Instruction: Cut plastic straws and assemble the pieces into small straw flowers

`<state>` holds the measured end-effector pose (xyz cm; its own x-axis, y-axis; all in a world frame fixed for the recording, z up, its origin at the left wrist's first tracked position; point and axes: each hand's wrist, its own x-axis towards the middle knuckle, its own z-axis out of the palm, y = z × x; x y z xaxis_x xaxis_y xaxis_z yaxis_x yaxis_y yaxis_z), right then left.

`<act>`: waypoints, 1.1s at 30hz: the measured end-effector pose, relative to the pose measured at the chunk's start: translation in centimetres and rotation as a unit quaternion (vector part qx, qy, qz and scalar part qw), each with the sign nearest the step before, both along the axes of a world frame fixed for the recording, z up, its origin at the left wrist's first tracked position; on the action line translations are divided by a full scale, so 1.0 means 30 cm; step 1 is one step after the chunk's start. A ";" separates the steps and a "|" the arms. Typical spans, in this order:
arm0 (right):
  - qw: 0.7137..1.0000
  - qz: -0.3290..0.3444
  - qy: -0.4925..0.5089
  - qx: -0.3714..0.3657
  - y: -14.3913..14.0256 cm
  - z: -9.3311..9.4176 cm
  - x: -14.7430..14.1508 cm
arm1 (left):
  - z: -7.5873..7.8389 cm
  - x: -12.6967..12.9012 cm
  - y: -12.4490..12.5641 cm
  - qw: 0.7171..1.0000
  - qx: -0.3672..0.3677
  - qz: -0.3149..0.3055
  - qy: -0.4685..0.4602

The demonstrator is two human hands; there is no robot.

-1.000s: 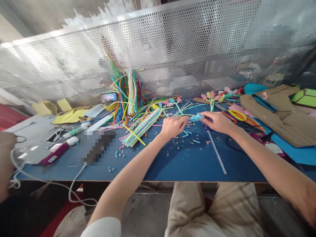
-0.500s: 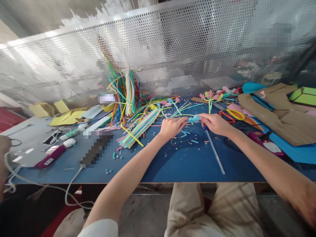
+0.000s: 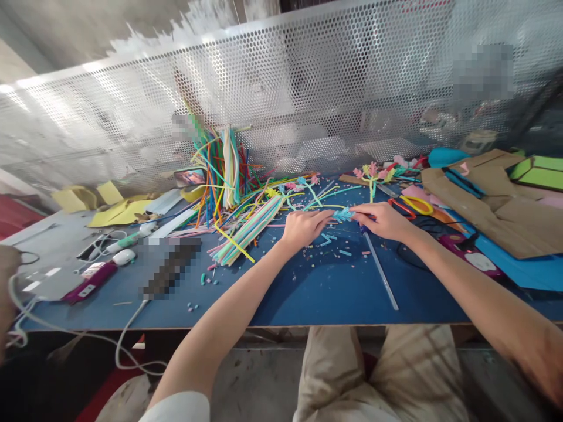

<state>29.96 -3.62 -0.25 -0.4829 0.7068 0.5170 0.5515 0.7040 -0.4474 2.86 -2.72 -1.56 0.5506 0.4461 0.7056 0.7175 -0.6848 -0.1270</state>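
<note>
Screen: we see a perforated metal screen (image 3: 308, 88) standing along the far edge of the table, spanning the whole view.
Table: the blue table (image 3: 308, 293) runs left to right, its near edge over our lap; small coloured straw bits lie scattered on it below the hands.
Cardboard: brown cardboard (image 3: 497, 205) lies at the far right, partly over light blue sheet.
Straws: a tangled pile of coloured straws (image 3: 229, 176) rises at the far centre-left, with a long pastel bundle (image 3: 253, 228) slanting from it toward the near left.
Paper: yellow paper (image 3: 118, 211) lies at the far left, against the screen.
Left hand: our left hand (image 3: 303, 225) is curled, fingertips pinched on the left end of the blue piece.
Right hand: our right hand (image 3: 382, 220) is closed the same way, thumb and fingers gripping the right end of the blue piece.
White straw: 1 long white straw (image 3: 380, 269) lies on the table just below the right hand, running toward the near edge.
Scissors: scissors (image 3: 413, 205) with red and yellow handles lie just right of the right hand.
Flowers: 2 small clusters of straw flowers (image 3: 373, 173) sit far of the right hand.
Blue piece: the small light blue straw piece (image 3: 343, 215) sits between both hands, just above the table at the centre; we cannot tell whether it touches the surface.
</note>
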 end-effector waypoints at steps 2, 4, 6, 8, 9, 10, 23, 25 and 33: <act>1.000 0.001 0.002 0.009 0.000 0.002 -0.001 | -0.002 -0.002 0.003 1.000 0.004 -0.001 -0.002; 1.000 0.000 0.003 0.011 0.002 0.002 -0.001 | -0.002 -0.004 0.004 1.000 0.006 0.000 -0.001; 1.000 0.000 0.004 0.009 0.004 0.000 -0.001 | -0.002 -0.005 0.005 1.000 0.008 0.002 0.000; 1.000 0.000 0.004 0.004 0.006 -0.001 -0.001 | -0.002 -0.005 0.006 1.000 0.009 0.005 0.002; 1.000 -0.001 0.004 0.002 0.007 -0.002 -0.001 | -0.002 -0.006 0.006 1.000 0.010 0.006 0.002; 1.000 -0.004 0.004 0.000 0.008 -0.002 0.000 | -0.002 -0.006 0.007 1.000 0.010 0.007 0.002; 0.998 -0.024 0.041 0.028 0.007 -0.006 -0.002 | 0.000 -0.008 0.008 1.000 0.002 0.018 0.004; 0.998 -0.018 0.042 0.035 0.007 -0.004 -0.004 | 0.004 -0.008 0.005 1.000 0.002 0.025 0.005; 0.997 0.003 0.041 0.066 -0.001 0.012 -0.004 | 0.007 -0.004 0.001 1.000 0.001 0.024 -0.009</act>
